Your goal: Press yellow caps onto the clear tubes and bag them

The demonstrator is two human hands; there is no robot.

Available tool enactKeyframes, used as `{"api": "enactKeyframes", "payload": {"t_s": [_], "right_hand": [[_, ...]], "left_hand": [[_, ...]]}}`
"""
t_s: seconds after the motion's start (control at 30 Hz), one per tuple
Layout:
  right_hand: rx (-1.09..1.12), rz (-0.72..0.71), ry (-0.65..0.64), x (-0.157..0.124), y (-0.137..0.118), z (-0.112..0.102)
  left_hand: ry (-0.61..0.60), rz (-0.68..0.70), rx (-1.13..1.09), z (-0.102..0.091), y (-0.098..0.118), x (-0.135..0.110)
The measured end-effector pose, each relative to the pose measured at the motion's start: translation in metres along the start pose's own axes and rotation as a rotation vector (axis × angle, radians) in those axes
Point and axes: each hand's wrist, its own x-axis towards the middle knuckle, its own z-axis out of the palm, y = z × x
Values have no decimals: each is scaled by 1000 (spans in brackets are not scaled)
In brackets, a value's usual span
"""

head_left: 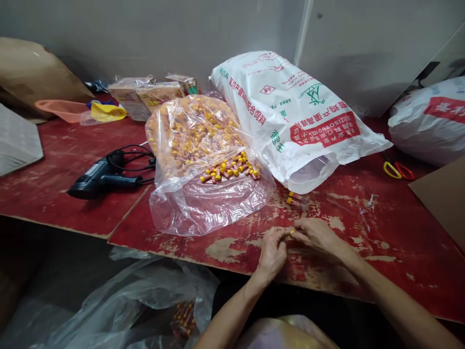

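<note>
Close to the table's front edge, my left hand (271, 253) and my right hand (317, 234) meet at their fingertips. A small yellow cap (292, 232) shows at the fingers of my right hand, which pinch a yellow-capped tube; most of it is hidden. My left fingers are closed too, but what they hold cannot be made out. Just beyond my hands lie a few yellow-capped tubes (293, 201) with reddish bodies. To the left, a large clear plastic bag (203, 208) lies with its mouth towards me, full of the same kind of tubes (232, 167).
A white printed sack (269, 102) lies behind my hands. Left stands a heat gun (98, 177) with its cord; scissors (397, 169) and another sack (432, 118) are right. A cardboard piece (443, 198) juts in. Below the edge hangs a clear bag (134, 291) containing tubes.
</note>
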Motion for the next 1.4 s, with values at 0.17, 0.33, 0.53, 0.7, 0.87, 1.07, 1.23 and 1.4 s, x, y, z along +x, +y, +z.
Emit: {"api": "enactKeyframes", "payload": {"t_s": [0.17, 0.33, 0.53, 0.7, 0.87, 1.07, 1.23, 1.4], "right_hand": [[-304, 108, -151, 19, -6, -5], [-297, 94, -135, 26, 5, 6], [-216, -130, 478, 23, 19, 33], [-226, -156, 610, 35, 10, 38], [-105, 132, 713, 71, 68, -9], [-52, 221, 444, 144, 127, -41], [8, 164, 496, 151, 132, -43], [697, 310, 846, 94, 110, -33]], "left_hand": [[231, 55, 212, -30, -1, 23], [401, -42, 718, -83, -14, 96], [376, -44, 934, -119, -27, 188], [293, 11, 998, -128, -40, 214], [301, 37, 988, -141, -47, 205], [473, -2, 805, -144, -44, 160], [495, -202, -340, -118, -34, 105], [364, -313, -759, -77, -16, 66]]}}
